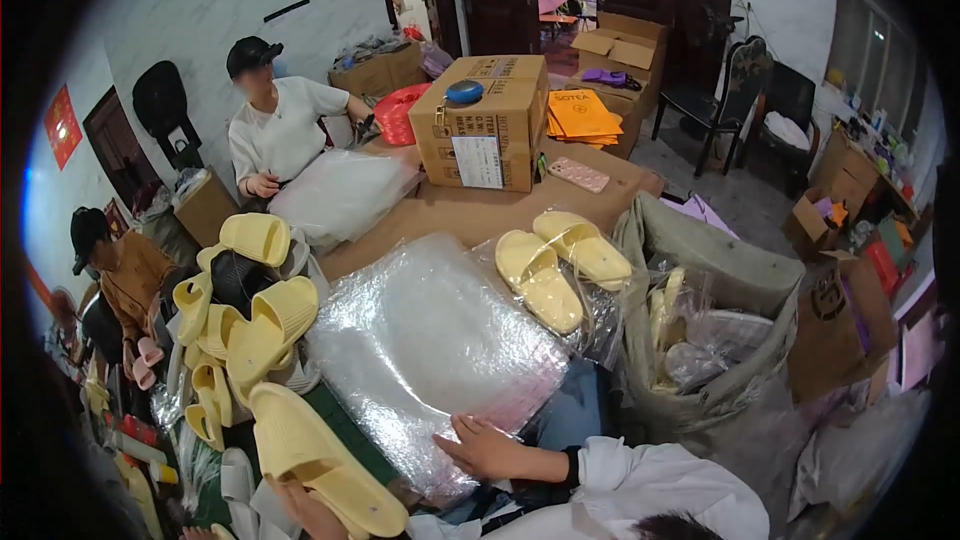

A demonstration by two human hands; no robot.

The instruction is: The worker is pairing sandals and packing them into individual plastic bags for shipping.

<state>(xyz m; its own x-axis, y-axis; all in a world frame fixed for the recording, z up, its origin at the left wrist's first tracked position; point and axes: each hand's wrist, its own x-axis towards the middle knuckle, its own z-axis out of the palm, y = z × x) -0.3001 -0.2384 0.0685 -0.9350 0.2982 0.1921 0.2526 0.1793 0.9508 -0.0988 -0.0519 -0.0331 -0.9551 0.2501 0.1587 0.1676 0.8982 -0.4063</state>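
Note:
At the lower left my left hand grips a pale yellow slide slipper, held with its sole edge facing me; part of the hand is hidden behind it. My right hand rests on the near edge of a stack of clear plastic bags, fingers stretched out over the shiny film. A heap of yellow slippers lies just left of the bags. Beyond their right corner, a pair of yellow slippers sits on clear wrapping.
A large grey-green sack with wrapped slippers stands to the right. A taped carton, orange bags and a phone lie on the cardboard-covered table. A co-worker handles plastic bags across it; another person sits far left.

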